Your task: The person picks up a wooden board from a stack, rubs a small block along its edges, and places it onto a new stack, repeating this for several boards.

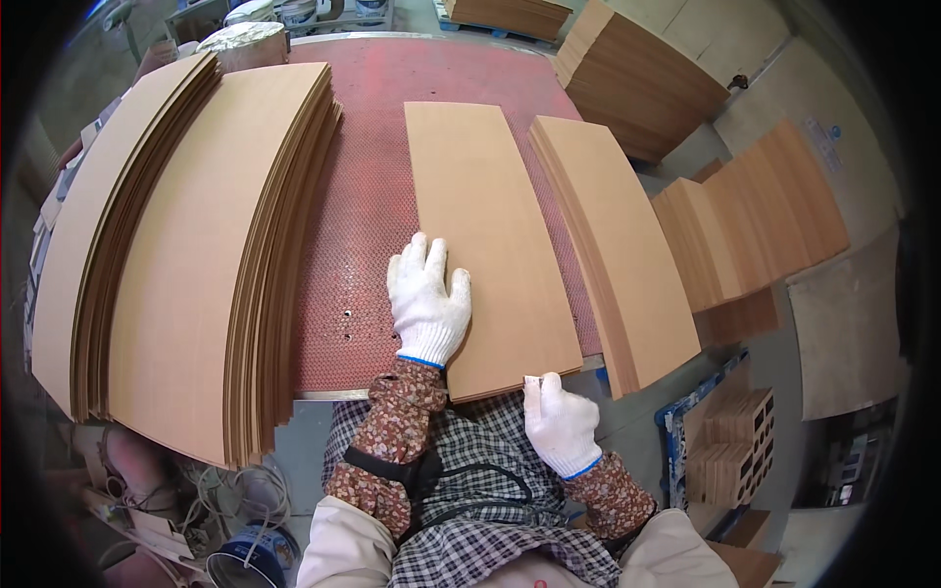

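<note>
Red, honeycomb-textured bench (368, 186) at centre of the frame. Left grip (428, 304), white-gloved: palm down, fingers slightly spread, resting on the left edge of the middle panel pile (490, 225). Right grip (562, 421), also gloved: fingers curled, thumb and fingertips pinching the pile's near edge, lower centre. Pile is thin, brown, lying lengthwise at centre; sheet count cannot be told. Just beside it, right of centre: right-hand stack (627, 235) of similar panels. Left of frame: two thicker stacks; inner stack (211, 235) uneven at its edge, overhanging the bench's near side; outer stack (108, 225) next to it. Upper right, off the bench: tall stack (637, 78). Lower right: blue pallet (674, 451) bearing brown blocks (730, 446). Lower left: blue bucket (282, 551).
</note>
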Motion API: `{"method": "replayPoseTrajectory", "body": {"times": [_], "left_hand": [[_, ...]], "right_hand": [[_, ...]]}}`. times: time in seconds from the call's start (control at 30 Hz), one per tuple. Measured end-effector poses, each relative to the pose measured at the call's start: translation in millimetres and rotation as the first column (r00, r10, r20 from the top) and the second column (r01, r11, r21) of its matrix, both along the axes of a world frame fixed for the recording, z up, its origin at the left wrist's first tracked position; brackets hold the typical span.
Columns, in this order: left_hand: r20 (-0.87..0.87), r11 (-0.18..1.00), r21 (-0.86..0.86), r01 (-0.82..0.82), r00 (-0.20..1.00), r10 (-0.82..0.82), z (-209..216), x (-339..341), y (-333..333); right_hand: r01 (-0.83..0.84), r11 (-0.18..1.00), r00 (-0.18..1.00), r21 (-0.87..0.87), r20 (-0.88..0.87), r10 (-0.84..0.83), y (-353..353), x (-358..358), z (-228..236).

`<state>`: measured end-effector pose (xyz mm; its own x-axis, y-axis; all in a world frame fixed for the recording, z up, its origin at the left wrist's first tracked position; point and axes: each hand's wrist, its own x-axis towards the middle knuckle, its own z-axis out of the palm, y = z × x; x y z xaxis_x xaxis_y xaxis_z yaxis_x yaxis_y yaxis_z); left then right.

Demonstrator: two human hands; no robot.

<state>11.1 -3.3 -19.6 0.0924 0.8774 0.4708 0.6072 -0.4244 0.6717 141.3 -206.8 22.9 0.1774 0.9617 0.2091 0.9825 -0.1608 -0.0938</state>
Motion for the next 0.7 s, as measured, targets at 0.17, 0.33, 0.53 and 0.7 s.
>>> {"method": "replayPoseTrajectory", "body": {"times": [0.17,0.33,0.53,0.7], "left_hand": [[0.002,1.000,0.010,0.008,1.000,-0.008,3.1,0.9,3.8],[-0.037,0.998,0.059,-0.011,0.999,0.013,0.5,-2.0,3.9],[-0.019,0.999,0.047,-0.025,0.999,0.025,0.0,-2.7,8.0],[-0.031,1.000,0.019,0.007,0.999,-0.006,4.8,2.2,9.2]], "right_hand": [[0.073,0.992,0.997,-0.100,-0.010,-0.074,2.3,-4.5,7.7],[-0.003,0.991,1.000,-0.134,-0.002,0.003,32.4,1.0,16.2],[0.004,0.971,1.000,-0.239,0.011,-0.001,153.5,19.3,14.6],[0.082,0.950,0.992,-0.300,0.120,-0.048,270.2,34.2,30.0]]}}
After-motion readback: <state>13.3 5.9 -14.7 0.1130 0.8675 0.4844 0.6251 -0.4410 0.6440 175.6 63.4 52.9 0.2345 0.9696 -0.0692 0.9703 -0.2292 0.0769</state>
